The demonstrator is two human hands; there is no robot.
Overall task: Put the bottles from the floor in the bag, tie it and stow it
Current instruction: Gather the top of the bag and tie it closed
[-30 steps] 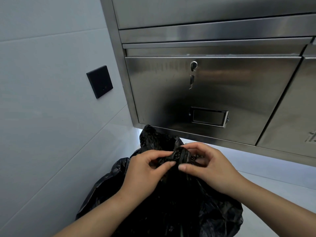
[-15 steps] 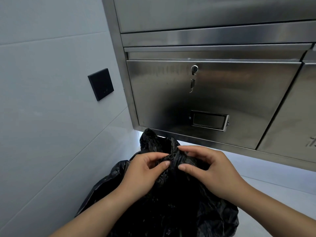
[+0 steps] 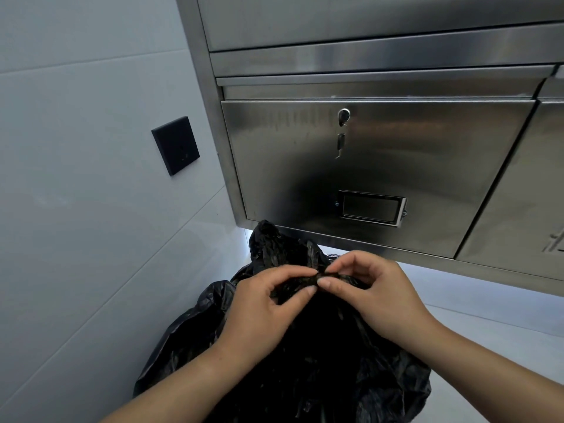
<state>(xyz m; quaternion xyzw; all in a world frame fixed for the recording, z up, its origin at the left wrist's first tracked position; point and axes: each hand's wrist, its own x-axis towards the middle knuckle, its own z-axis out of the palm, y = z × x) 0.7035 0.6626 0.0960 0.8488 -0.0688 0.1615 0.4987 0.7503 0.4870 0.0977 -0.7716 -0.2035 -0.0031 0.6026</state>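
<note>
A black plastic bag (image 3: 320,361) stands bulging on the floor below me, its top gathered into a twisted neck. My left hand (image 3: 262,306) pinches the gathered plastic between thumb and fingers. My right hand (image 3: 375,291) pinches the same twisted strip from the other side, fingertips almost meeting the left ones. A loose tail of the bag (image 3: 268,239) sticks up behind the hands. No bottles show; the bag's contents are hidden.
A stainless steel cabinet (image 3: 381,166) hangs just behind the bag, with a key in its lock (image 3: 343,117) and a label holder (image 3: 370,207). A grey tiled wall with a black switch plate (image 3: 175,145) closes the left side. Pale floor (image 3: 488,315) lies to the right.
Both hands have drawn closer together on the bag's neck, fingertips now meeting at the twisted strip. The view has tilted slightly downward.
</note>
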